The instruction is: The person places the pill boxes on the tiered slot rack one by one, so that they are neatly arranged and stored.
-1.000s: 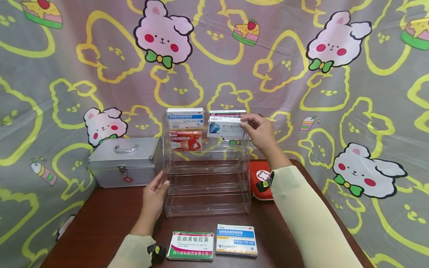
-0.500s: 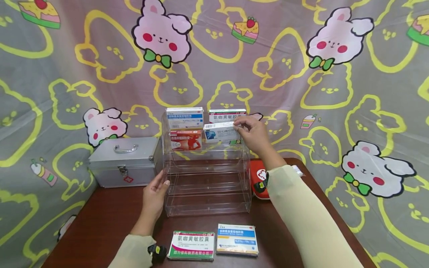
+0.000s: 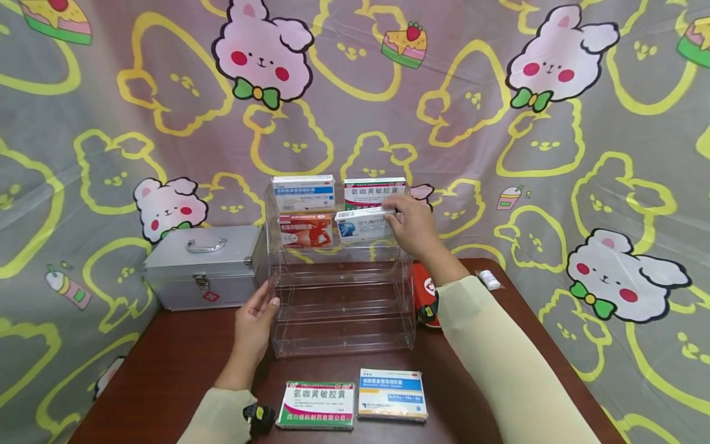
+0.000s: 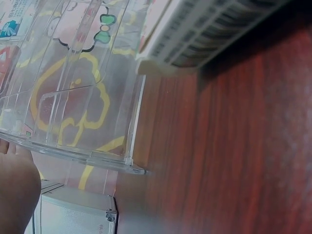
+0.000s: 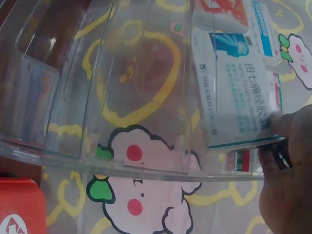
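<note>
My right hand [image 3: 413,225] pinches the upper right corner of a white medicine box [image 3: 363,226] with a blue picture. That box sits at the second tier of a clear acrylic tiered rack [image 3: 344,345], beside a red-orange medicine box [image 3: 305,232]. On the top tier stand a blue-and-white medicine box [image 3: 304,193] and a green-and-magenta medicine box [image 3: 373,192], the latter partly behind my right fingers. My left hand [image 3: 256,320] holds the rack's left side, thumb in front. In the right wrist view the white box [image 5: 231,90] shows behind the clear front.
Two more medicine boxes, one green-and-magenta [image 3: 316,405] and one blue-and-white [image 3: 391,394], lie flat before the rack. A silver metal case [image 3: 202,268] stands left. A red first-aid pouch [image 3: 424,290] is at the right, partly behind my sleeve, with a small white bottle [image 3: 489,280] beyond.
My right hand has moved down and slightly left, lowering the white box from in front of the top tier to the second tier. The left hand stays on the rack's side.
</note>
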Tool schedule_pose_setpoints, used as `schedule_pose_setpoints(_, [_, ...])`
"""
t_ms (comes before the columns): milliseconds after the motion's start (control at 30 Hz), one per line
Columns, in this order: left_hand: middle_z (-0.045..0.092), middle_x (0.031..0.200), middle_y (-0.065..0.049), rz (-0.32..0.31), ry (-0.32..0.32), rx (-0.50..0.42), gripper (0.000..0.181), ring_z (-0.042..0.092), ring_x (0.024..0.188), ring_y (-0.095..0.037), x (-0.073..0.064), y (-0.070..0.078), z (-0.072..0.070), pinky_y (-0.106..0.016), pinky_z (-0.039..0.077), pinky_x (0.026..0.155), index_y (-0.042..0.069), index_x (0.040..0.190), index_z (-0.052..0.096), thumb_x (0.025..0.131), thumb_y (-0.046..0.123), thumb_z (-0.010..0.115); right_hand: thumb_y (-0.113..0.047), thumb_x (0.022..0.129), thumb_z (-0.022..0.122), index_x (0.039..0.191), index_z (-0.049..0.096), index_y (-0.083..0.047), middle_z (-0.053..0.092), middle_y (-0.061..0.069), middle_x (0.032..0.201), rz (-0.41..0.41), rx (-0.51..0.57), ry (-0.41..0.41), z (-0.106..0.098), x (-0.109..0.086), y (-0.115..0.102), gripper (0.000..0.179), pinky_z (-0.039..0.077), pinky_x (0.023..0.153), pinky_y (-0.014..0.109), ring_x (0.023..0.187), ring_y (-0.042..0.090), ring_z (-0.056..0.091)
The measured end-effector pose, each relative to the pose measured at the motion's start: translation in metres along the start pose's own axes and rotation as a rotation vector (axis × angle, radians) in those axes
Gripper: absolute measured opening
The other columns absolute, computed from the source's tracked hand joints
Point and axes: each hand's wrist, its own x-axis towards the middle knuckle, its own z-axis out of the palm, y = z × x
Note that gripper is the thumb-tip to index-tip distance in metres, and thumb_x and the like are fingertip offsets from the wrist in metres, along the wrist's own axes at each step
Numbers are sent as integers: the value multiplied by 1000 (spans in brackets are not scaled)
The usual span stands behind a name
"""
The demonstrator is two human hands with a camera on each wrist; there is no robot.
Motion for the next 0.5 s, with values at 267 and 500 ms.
schedule_pose_setpoints(267, [45, 162, -27, 0, -5, -13, 56, 57, 142, -4, 0, 1, 0, -13, 50, 113, -11, 158, 47, 103, -11, 62, -13, 103, 75, 120, 77, -1, 77, 17, 127, 93, -140, -139, -2, 0, -9, 21, 60, 102, 50, 114, 34, 72])
schedule_pose_setpoints(500, [46, 162, -28, 4, -4, -12, 56, 59, 138, 0, -2, 2, 1, -13, 50, 113, -11, 157, 48, 103, -12, 62, -12, 101, 76, 123, 76, -1, 77, 18, 127, 84, -156, -91, -1, -4, -10, 24, 60, 105, 50, 114, 35, 73])
